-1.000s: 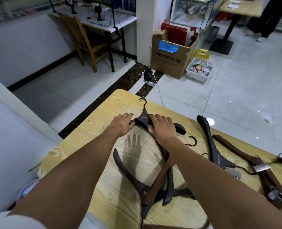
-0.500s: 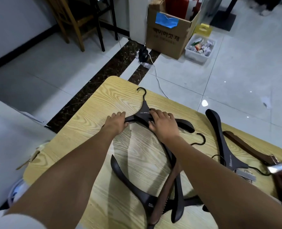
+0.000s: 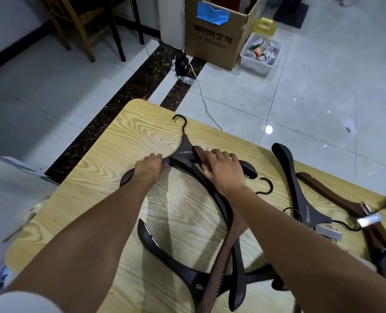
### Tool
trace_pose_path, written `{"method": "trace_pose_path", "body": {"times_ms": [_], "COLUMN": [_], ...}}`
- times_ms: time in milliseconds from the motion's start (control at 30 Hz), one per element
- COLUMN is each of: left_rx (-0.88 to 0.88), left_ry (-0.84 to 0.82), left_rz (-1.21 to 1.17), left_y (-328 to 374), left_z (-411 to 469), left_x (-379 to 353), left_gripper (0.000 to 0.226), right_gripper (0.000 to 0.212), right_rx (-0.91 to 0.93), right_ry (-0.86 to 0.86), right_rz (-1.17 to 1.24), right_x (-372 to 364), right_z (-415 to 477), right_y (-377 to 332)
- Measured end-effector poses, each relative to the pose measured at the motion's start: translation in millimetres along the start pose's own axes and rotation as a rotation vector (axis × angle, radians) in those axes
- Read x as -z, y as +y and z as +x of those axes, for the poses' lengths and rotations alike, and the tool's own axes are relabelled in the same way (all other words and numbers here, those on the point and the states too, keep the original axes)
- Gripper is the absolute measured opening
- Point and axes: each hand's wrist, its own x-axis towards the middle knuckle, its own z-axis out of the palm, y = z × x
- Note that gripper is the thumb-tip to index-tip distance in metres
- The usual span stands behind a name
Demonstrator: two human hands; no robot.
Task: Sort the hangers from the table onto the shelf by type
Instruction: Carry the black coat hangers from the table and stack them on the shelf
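A black wide-shouldered hanger (image 3: 184,152) lies on the wooden table (image 3: 92,199), its hook toward the far edge. My left hand (image 3: 150,166) grips its left arm, fingers curled over it. My right hand (image 3: 223,170) holds its right arm, where it crosses a second black hanger (image 3: 223,206). A brown hanger (image 3: 224,260) and another black hanger (image 3: 165,256) lie crossed near me, under my right forearm. Further right lie one more black hanger (image 3: 289,179) and brown clip hangers (image 3: 336,199). No shelf is in view.
Beyond the table's far edge is tiled floor with a cardboard box (image 3: 214,39), a white bin of scraps (image 3: 259,55), a power strip with a cable (image 3: 183,64) and a wooden chair (image 3: 74,23). A white surface (image 3: 11,195) borders the table on the left.
My head has tilted down, so the table fills more of the view. Both hands stay on the same black hanger, and the hanger has hardly moved.
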Motion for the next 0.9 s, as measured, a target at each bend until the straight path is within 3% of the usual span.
{"method": "trace_pose_path", "body": {"times_ms": [467, 900], "left_rx": [0.032, 0.117], "left_ry": [0.153, 0.408], "left_rz": [0.154, 0.245], "left_y": [-25, -27], "left_z": [-26, -79], "left_x": [31, 67], "left_gripper": [0.041, 0.038], "right_gripper": [0.042, 0.041], "right_rx": [-0.031, -0.019], "right_ry": [0.009, 0.055], "right_rz": [0.000, 0.011], "right_x": [5, 31], "right_z": [-16, -50], "right_y": [5, -3]}}
